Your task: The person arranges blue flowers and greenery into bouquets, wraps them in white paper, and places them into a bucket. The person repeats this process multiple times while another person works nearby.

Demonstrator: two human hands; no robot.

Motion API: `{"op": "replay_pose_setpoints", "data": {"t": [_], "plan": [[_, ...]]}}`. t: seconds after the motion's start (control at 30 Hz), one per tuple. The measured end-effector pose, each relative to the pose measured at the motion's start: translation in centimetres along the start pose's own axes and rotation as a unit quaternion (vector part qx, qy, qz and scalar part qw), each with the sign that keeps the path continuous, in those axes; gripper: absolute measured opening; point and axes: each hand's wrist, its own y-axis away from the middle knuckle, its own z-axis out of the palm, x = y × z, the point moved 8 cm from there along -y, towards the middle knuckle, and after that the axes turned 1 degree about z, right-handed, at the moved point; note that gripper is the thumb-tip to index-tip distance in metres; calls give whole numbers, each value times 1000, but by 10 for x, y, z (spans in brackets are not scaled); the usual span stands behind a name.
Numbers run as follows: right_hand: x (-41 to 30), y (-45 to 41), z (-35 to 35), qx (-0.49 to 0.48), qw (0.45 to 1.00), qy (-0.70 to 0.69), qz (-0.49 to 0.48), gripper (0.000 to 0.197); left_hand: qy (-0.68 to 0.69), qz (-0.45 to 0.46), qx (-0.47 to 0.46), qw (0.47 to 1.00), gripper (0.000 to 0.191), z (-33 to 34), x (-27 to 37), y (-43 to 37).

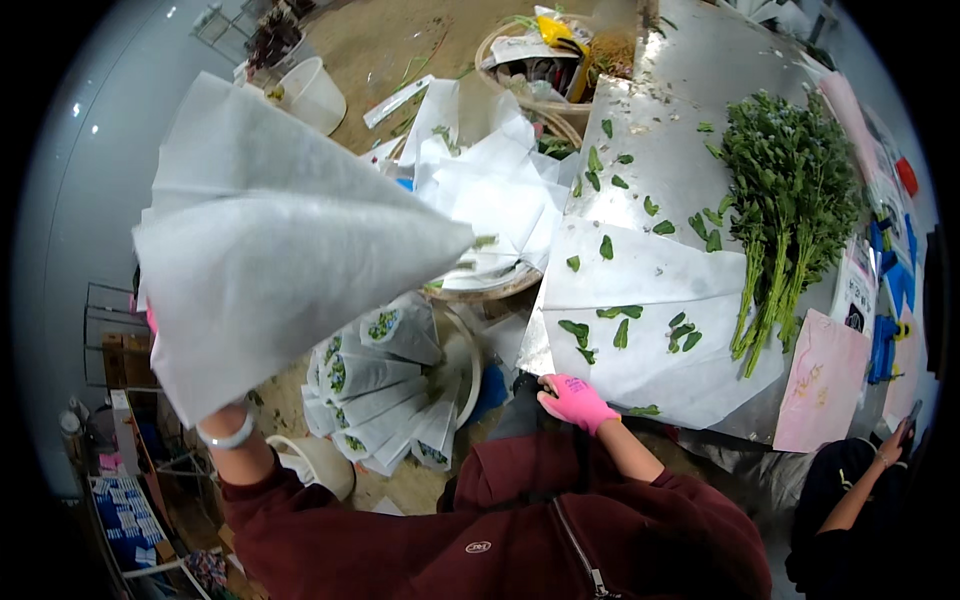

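Observation:
A large white paper cone point(300, 225) is lifted at the left, with green stem ends point(484, 242) poking out of its narrow tip. My left hand point(152, 319) grips it from behind; only a bit of pink glove and the wrist show. In a pink glove, my right hand point(576, 403) is low at the near left corner of the metal table point(675, 67), its fingers curled beside the white wrapping sheet point(637, 277). Whether those fingers pinch anything cannot be told. Loose green leaves point(621, 334) lie scattered on the sheet. Right of it rests a leafy flower bunch point(791, 172).
Paper-wrapped bouquets point(375, 390) fill a bucket point(471, 360) below. White paper point(480, 180) heaps over a basket beyond. A round tub point(487, 52) holds refuse. Pink paper point(823, 382) lies at the table's right, near a person's hand point(892, 444) holding a phone.

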Motion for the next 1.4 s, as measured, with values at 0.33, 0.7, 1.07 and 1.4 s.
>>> {"op": "replay_pose_setpoints", "data": {"t": [0.33,0.7,1.07,1.4], "plan": [[27,10,-6,77,995,-21,57,35,13,-159,161,974,33,109,-233,-23],[48,6,12,130,969,-105,182,26,281,-473,10,835,26,160,-567,135],[24,2,-8,241,942,-155,175,21,184,-564,58,803,47,43,-519,138],[44,-21,-17,269,931,-105,224,31,-26,-678,326,658,57,-135,-600,494]]}}
